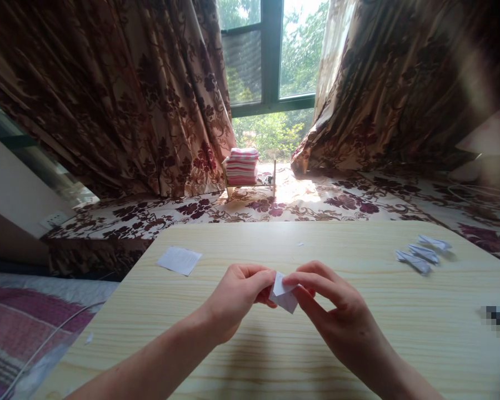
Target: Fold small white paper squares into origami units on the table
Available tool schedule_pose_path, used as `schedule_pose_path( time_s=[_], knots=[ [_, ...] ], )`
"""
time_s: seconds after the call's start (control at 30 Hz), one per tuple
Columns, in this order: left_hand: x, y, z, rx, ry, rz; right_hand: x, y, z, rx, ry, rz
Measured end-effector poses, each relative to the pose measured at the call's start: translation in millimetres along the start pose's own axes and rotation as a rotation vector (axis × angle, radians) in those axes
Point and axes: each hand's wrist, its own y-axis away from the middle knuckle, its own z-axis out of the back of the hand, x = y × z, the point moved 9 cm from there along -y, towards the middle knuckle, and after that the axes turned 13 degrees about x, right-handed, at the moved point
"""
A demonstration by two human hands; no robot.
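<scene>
A small folded piece of white paper (284, 297) is held just above the pale wooden table (216, 344), at its middle. My left hand (237, 297) pinches the paper's left edge between thumb and fingers. My right hand (333, 311) pinches its right side, fingers curled round the fold. The two hands nearly touch over the paper.
A flat white paper slip (179, 259) lies at the table's left. Three folded paper pieces (420, 253) lie at the far right. A tiny paper scrap (300, 244) sits near the far edge. Behind are patterned curtains, a window and a striped stack (241, 165) on the sill.
</scene>
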Motion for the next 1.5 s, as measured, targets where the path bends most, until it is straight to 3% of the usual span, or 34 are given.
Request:
schedule_pose_path(
  time_s=[0.23,0.47,0.67,0.8,0.93,1.03,1.17,1.37,1.5],
  knots=[
    [-9,1,-6.7,0.048,-0.092,-0.041,1,2,4,-0.042,0.072,0.031],
    [-4,2,-6.5,0.055,-0.025,-0.002,-21,2,3,-0.025,-0.074,-0.249],
    [6,0,-1.6,0.007,-0.018,0.047,-27,3,2,-0.006,-0.136,-0.334],
    [-4,2,3.0,-0.055,-0.189,-0.024,-33,4,0,-0.007,-0.208,-0.41],
    [-28,14,6.2,-0.179,-0.436,-0.217,-40,5,0,-0.043,-0.317,-0.482],
    [-28,14,-0.3,-0.121,-0.442,-0.242,-45,8,0,-0.094,-0.436,-0.531],
    [-16,7,-7.1,-0.011,-0.307,-0.151,-45,8,-5,-0.067,-0.511,-0.537],
    [-13,7,-5.4,-0.046,-0.333,-0.093,-39,6,-8,-0.02,-0.421,-0.399],
    [-14,6,-5.5,-0.045,-0.325,-0.109,-39,7,-12,0.012,-0.425,-0.405]
  ],
)
